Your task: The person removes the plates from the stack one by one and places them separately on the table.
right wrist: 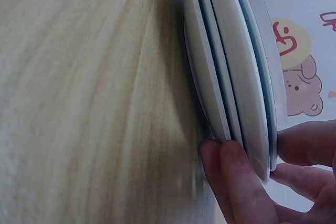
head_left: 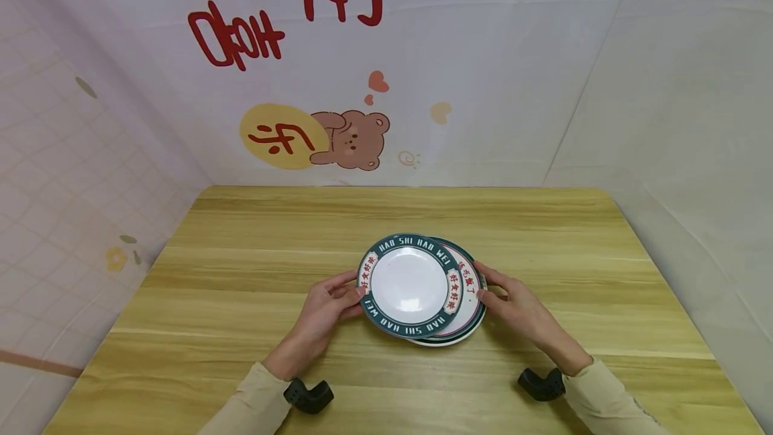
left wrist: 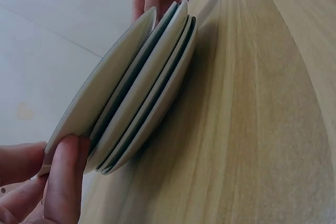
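A round white plate with a dark green lettered rim (head_left: 408, 285) lies tilted on top of a stack of similar plates (head_left: 474, 311), shifted left of them. My left hand (head_left: 323, 307) pinches this top plate by its left edge, thumb on the rim and fingers beneath. In the left wrist view, the top plate (left wrist: 100, 85) stands a little apart from the plates under it (left wrist: 142, 85). My right hand (head_left: 513, 304) grips the right edge of the lower stack. In the right wrist view, its thumb and fingers span several plate rims (right wrist: 239, 61).
The plates are over a wood-grain table (head_left: 272, 233). A pale cloth wall with red characters and a cartoon bear (head_left: 356, 141) rises behind it, with more pale cloth along both sides. Black devices (head_left: 309, 396) sit at both wrists.
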Demonstrator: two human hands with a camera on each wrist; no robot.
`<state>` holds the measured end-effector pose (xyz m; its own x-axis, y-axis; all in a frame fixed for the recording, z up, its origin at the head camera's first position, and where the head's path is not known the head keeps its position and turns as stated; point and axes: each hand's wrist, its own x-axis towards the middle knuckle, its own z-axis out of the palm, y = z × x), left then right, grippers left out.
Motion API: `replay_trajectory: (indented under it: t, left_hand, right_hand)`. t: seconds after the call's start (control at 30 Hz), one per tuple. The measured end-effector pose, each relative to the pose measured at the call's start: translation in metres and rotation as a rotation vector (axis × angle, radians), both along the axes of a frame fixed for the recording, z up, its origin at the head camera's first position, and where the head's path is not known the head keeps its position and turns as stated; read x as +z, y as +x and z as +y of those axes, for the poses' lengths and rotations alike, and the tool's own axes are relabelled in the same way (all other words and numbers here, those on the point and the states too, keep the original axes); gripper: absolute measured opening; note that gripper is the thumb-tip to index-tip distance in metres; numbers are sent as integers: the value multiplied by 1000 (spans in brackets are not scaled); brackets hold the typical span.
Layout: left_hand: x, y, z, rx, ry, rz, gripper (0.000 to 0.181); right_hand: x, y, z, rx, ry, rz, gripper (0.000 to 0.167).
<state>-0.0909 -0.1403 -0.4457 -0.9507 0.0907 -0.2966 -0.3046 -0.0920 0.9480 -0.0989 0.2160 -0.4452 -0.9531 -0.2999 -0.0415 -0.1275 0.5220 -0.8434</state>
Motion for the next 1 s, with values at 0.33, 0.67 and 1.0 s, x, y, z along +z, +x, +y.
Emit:
replay_trajectory:
  t: [0.33,0.67,1.0]
  left_hand:
    - [0,2,-8,60,77,-50,46]
    - [-1,-1,-25,92,96,-46,41]
    - [8,-1,-50,125,134,-76,41]
  right_hand:
    - [-3,-2,0,3,1,17,55]
    - [-2,-1,0,-4,-16,-17,55]
    - [-3,-2,1,-9,3,-1,55]
